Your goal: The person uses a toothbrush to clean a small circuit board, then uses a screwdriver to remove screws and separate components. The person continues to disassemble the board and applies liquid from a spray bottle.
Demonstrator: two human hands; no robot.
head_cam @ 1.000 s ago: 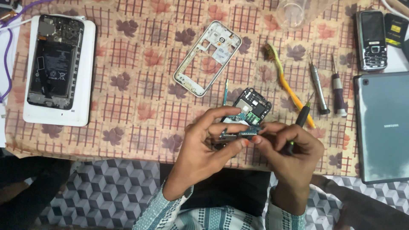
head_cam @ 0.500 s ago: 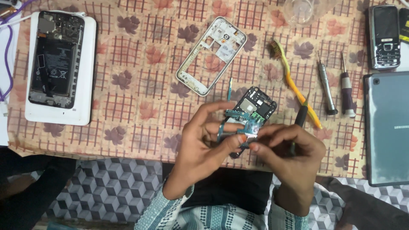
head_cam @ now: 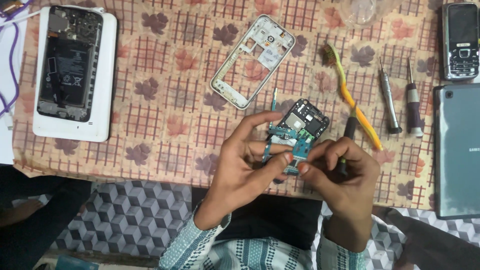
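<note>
Since a second ago both hands have lifted the board [head_cam: 292,147] slightly, just right of centre; left hand [head_cam: 245,165] and right hand [head_cam: 340,172] stay pinched on it, the right also gripping a black tool [head_cam: 348,131]. Leaf-patterned cloth covers the surface [head_cam: 170,100]. Tablet [head_cam: 457,150] is cut off at right.

Matt printed cloth [head_cam: 165,75] under a seemingly glossy plastic frame [head_cam: 252,61].

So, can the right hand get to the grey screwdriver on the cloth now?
Probably not at once: the right hand already pinches the circuit board and holds a black tool. The grey screwdriver lies uncovered beside it.
</note>
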